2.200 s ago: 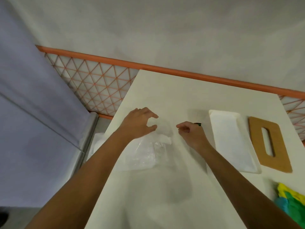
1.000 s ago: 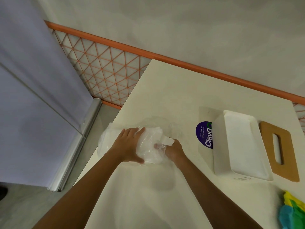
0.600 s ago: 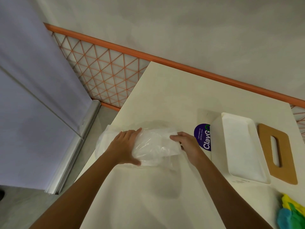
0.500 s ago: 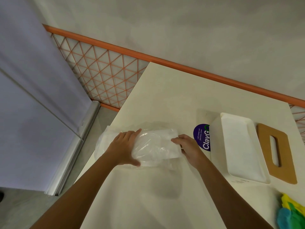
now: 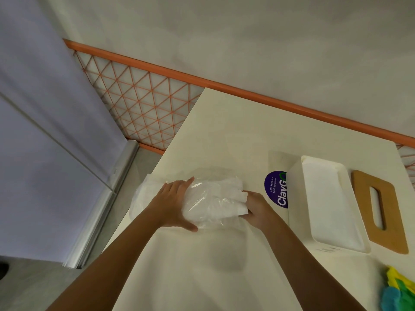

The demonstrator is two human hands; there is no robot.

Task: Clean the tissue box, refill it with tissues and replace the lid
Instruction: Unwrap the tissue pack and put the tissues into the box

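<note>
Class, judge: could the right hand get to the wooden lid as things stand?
Probably, once freed: the right hand grips the tissue pack, and the tissue box stands between it and the lid.

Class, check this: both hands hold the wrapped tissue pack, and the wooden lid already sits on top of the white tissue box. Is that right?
No. The head view shows the wooden lid lying flat on the table, right of the open white tissue box, not on it. The left hand and right hand do hold the wrapped tissue pack.
</note>
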